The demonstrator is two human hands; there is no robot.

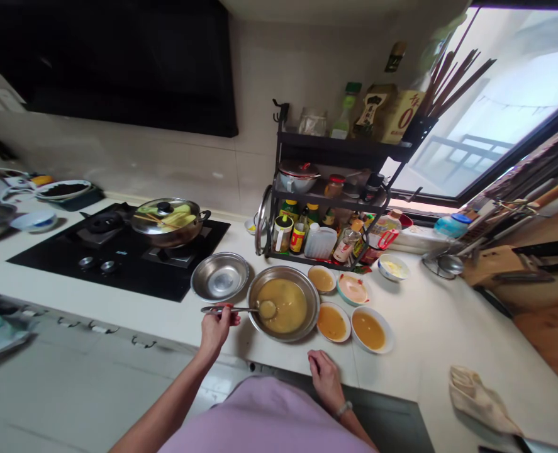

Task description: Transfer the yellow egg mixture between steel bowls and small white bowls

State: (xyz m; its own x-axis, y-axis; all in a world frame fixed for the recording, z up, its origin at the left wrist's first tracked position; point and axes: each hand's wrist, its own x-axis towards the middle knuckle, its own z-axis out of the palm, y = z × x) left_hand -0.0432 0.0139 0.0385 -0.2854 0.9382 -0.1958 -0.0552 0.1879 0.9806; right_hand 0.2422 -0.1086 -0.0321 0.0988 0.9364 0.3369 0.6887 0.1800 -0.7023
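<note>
My left hand (216,326) is closed round the handle of a metal ladle (241,309). The ladle's bowl rests in the yellow soup of a large steel bowl (284,305) on the white counter. My right hand (323,376) lies on the counter's front edge, fingers loosely curled, holding nothing that I can see. Just right of the large bowl stand small bowls of the same soup (334,322), (371,329), (322,278). An empty steel bowl (219,277) sits to the left of the large one.
A lidded pan (169,221) stands on the black gas hob (118,248). A black spice rack (328,207) with bottles is behind the bowls. A cloth (481,393) lies at the counter's right, wooden boards (543,277) beyond it, and dishes (33,220) at far left.
</note>
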